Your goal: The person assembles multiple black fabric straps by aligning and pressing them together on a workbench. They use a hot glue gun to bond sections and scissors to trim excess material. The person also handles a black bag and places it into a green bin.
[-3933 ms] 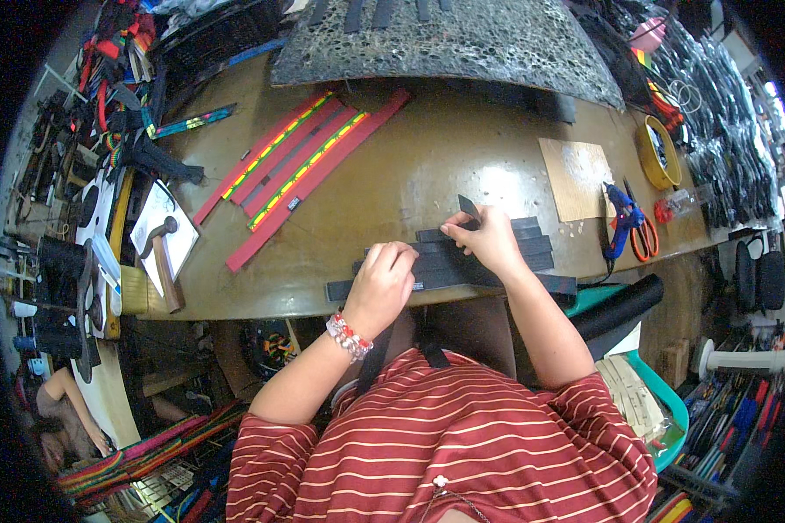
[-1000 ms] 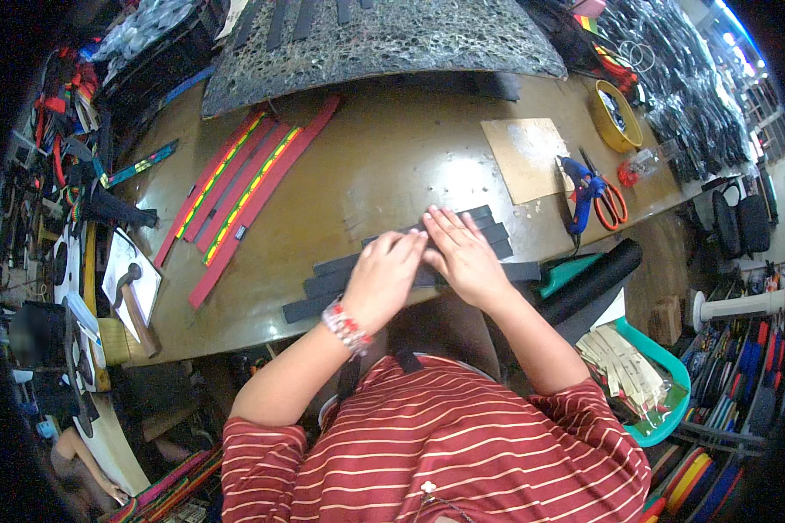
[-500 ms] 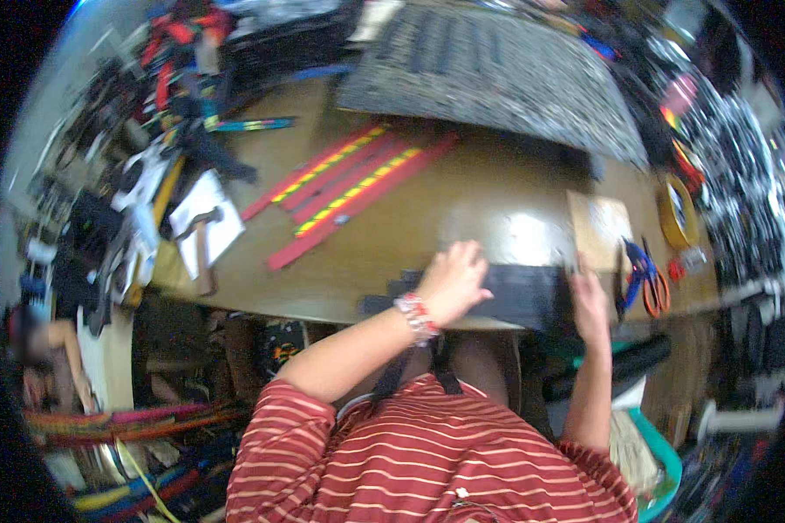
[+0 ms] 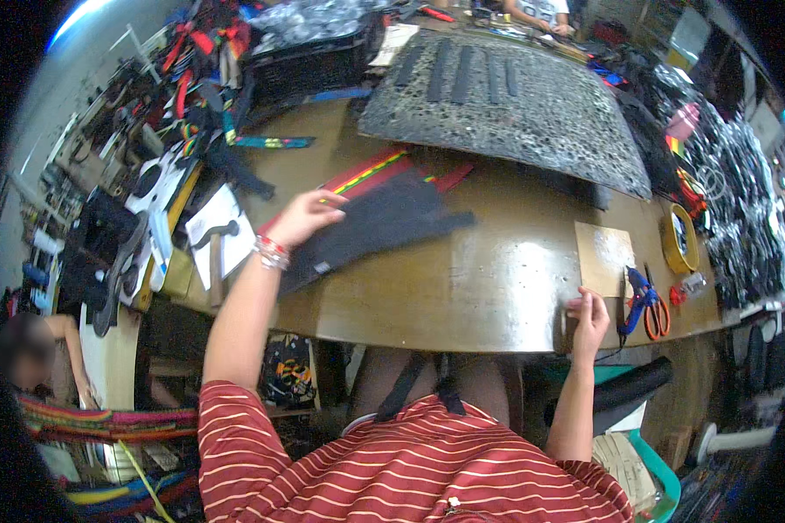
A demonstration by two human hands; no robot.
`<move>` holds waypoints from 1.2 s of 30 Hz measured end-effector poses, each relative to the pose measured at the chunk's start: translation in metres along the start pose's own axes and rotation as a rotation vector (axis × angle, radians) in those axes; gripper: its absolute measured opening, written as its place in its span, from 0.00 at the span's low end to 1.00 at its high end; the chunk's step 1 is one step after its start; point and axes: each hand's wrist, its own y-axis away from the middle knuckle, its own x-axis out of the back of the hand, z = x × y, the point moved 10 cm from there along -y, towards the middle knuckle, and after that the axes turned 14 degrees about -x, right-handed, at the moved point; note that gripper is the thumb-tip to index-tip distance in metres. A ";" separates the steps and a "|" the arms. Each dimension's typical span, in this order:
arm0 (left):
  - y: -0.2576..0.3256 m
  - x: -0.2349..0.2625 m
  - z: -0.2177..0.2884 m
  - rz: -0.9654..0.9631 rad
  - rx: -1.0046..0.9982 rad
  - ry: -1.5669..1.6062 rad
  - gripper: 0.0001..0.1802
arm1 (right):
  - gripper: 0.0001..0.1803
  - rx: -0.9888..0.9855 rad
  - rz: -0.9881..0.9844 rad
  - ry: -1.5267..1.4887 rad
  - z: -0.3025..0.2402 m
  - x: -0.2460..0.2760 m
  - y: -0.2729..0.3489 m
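A fanned-out stack of black fabric strips (image 4: 366, 231) lies across the left-middle part of the brown table, over the red strips (image 4: 388, 166) with yellow-green patterned bands. My left hand (image 4: 303, 218), a beaded bracelet at its wrist, is closed at the upper left edge of the black strips. Part of its grip is hidden. Close to the table's front edge on the right, my right hand (image 4: 590, 315) is held with fingers loosely bent and apart; nothing shows in it. Just beyond it is a tan card (image 4: 604, 253).
Right of the card are a blue glue gun (image 4: 640, 292), orange-handled scissors (image 4: 660, 318) and a yellow tape roll (image 4: 679, 240). A speckled board (image 4: 515, 131) bearing black strips stands at the back. A hammer (image 4: 216, 261) lies on white paper at left. People are nearby.
The black strips have gone from the front edge, between my hands, to the left over the red strips, along with my left hand. My right hand has come away from them, staying near the card.
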 end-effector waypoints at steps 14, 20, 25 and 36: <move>-0.005 -0.080 0.044 0.019 -0.405 -1.051 0.22 | 0.10 0.800 0.106 1.650 -0.047 -0.155 -0.208; -0.005 -0.049 0.077 0.155 -0.396 -0.808 0.13 | 0.13 0.918 0.048 1.426 -0.076 -0.161 -0.162; -0.039 -0.021 0.143 0.438 -0.634 -0.545 0.07 | 0.14 1.090 -0.249 1.027 -0.100 -0.155 0.055; -0.284 -0.013 0.073 0.199 -0.464 -0.941 0.16 | 0.16 0.691 -0.399 0.687 -0.071 -0.173 0.129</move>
